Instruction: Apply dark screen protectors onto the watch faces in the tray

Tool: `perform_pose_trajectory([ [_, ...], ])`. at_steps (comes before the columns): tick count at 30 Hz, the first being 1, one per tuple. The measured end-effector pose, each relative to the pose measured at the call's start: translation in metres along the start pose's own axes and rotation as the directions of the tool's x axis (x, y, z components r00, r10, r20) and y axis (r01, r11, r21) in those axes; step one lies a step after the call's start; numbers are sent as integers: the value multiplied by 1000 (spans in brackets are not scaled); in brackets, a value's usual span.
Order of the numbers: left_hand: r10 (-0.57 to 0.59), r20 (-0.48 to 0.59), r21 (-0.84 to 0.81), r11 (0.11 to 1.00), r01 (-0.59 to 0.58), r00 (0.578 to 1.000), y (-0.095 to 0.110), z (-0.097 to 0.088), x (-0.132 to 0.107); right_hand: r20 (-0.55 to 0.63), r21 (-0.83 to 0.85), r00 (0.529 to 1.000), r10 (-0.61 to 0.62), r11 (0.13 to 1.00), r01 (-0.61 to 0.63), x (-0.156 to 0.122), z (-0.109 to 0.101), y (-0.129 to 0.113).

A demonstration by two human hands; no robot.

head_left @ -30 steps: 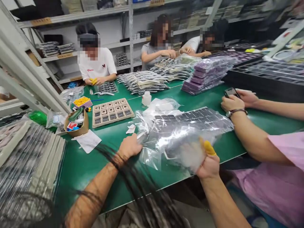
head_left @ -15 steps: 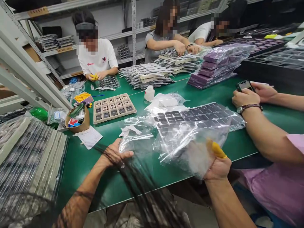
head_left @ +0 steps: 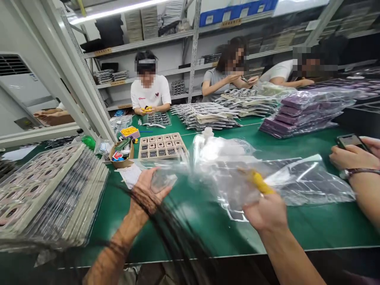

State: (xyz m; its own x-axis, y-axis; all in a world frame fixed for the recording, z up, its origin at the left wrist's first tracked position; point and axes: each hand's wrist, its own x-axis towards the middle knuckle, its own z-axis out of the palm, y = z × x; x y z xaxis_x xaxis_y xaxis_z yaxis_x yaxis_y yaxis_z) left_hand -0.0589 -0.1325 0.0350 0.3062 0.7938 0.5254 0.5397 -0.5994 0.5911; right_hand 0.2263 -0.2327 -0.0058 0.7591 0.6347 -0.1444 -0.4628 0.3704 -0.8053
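My left hand (head_left: 147,194) is raised above the green table (head_left: 184,221), palm up, fingers curled on the left end of a clear plastic bag (head_left: 208,174). My right hand (head_left: 264,209), a yellow finger cot (head_left: 259,183) on one finger, grips the bag's right part. The bag is stretched between both hands and blurred by motion. Behind it a dark tray in clear wrap (head_left: 308,182) lies on the table. Strands of dark hair hang in front of my left forearm.
A beige tray of small parts (head_left: 162,145) and a cardboard bowl of odds (head_left: 121,154) sit beyond. Stacked wrapped trays (head_left: 50,194) fill the left. Purple wrapped stacks (head_left: 305,113) lie far right. A co-worker's hands hold a phone (head_left: 350,140) at right; three people work across the table.
Both hands have lifted the clear bag off the table and pulled it toward me; my left hand turned palm up. The head camera tilted up, showing more shelves.
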Motion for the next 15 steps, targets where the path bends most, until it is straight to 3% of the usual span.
perform_pose_trajectory([
  [3, 170, -227, 170, 976, -133, 959, 1, 2, 12, 134, -24, 991, -3, 1000, 6, 6, 56, 13],
  [5, 311, -294, 331, 920, -209, 904, 0, 11, 19, 261, -43, 962, 86, 996, -77, 7, 84, 27],
  [7, 456, -276, 483, 827, -288, 846, -3, 26, 21, 400, -60, 884, 242, 969, -238, 5, 99, 42],
  [9, 559, -162, 532, 744, -405, 814, -7, 43, 18, 531, -81, 756, 383, 911, -404, 4, 100, 55],
  [12, 546, 6, 378, 774, -508, 838, -9, 60, 11, 683, -109, 555, 474, 818, -565, 6, 85, 69],
  [13, 498, 25, 307, 821, -481, 867, -7, 63, 9, 707, -117, 518, 482, 801, -587, 7, 79, 73],
  [15, 382, 21, 196, 904, -379, 924, -3, 66, 8, 708, -134, 493, 505, 782, -608, 9, 71, 79],
])
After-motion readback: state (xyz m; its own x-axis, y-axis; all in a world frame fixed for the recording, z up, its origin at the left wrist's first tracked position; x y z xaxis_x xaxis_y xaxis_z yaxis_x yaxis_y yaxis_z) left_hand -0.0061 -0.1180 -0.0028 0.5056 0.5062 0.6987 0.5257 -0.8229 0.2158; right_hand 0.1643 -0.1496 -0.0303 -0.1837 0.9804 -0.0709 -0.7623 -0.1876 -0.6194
